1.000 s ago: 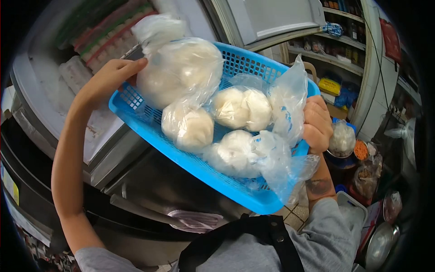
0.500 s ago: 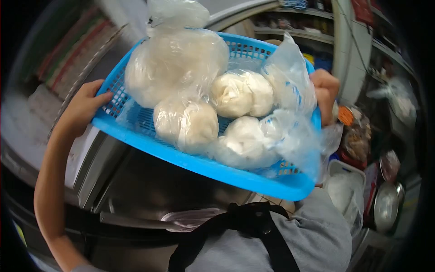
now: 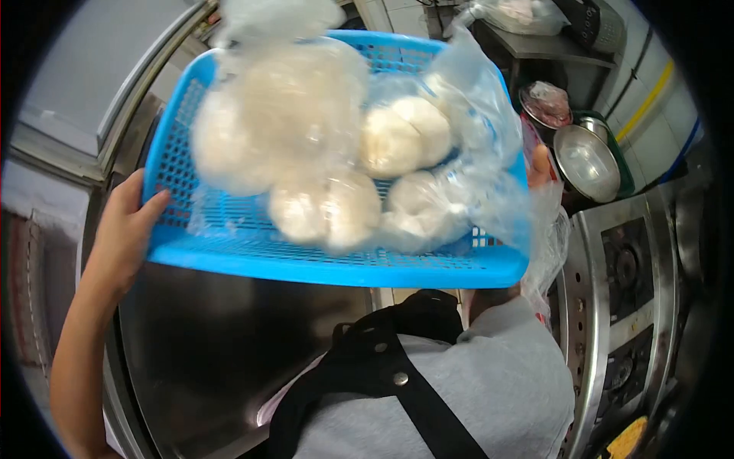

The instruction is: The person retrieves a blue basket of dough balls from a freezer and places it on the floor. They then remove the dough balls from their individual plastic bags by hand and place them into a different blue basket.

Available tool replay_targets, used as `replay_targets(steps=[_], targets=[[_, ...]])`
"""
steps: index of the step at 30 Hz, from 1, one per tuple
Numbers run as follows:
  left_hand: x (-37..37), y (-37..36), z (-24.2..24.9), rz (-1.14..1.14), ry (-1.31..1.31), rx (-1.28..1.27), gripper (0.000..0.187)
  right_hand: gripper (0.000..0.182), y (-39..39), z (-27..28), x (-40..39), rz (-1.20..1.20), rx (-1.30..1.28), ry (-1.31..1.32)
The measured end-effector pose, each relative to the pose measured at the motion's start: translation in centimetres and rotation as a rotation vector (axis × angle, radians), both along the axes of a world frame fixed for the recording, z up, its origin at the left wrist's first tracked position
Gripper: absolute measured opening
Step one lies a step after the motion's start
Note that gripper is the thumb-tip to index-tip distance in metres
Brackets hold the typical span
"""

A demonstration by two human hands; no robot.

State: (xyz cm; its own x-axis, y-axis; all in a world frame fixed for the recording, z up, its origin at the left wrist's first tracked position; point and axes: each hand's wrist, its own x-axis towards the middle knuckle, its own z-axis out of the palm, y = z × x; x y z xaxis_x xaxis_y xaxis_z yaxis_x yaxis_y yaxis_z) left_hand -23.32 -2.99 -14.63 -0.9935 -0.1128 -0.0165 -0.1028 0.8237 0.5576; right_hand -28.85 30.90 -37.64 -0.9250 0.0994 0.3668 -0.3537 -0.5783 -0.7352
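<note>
A blue perforated plastic basket (image 3: 329, 273) is held up before my chest. My left hand (image 3: 126, 229) grips its left rim, thumb over the edge. On the right side my right hand (image 3: 541, 167) is mostly hidden behind the basket and plastic, with a few fingers curled at the rim. Inside lie several clear plastic bags of round, pale, dough-like lumps. The biggest bag (image 3: 287, 115) fills the back left, and a smaller lump pair (image 3: 325, 210) sits in front of it. Two more bags, one with split round pieces (image 3: 405, 138) and another (image 3: 420, 210), lie to the right.
A steel gas stove (image 3: 612, 306) stands at the right. Behind it are a metal bowl (image 3: 587, 162), a pot holding a bagged pinkish item (image 3: 547, 103) and a steel table (image 3: 527, 42). Below the basket is a dark shiny steel surface (image 3: 229, 336). A pale lid or door (image 3: 99, 69) is at upper left.
My view has swung right: the shelves have left it, and the stove and steel table have come in. The basket, still in both hands, has levelled from its tilt.
</note>
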Motion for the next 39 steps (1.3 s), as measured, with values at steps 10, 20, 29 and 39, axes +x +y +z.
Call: replay_targets(steps=[10, 20, 29, 39], targets=[[-13.3, 6.9, -17.4, -0.236, -0.116, -0.34, 0.024, 0.03, 8.3, -17.1, 2.7, 0.293, -0.298, -1.079], [-20.7, 9.6, -40.4, 0.091, -0.327, 0.461, 0.015, 0.048, 9.9, -29.6, 4.3, 0.279, -0.504, -1.1], [-11.2, 11.0, -52.2, -0.565, -0.67, 0.054, 0.037, 0.039, 19.0, -44.6, 4.4, -0.123, -0.474, -1.219], [-8.4, 0.5, -72.3, -0.477, -1.053, -0.17, 0.038, 0.036, 22.9, -54.9, 4.3, -0.35, -0.38, -1.331]])
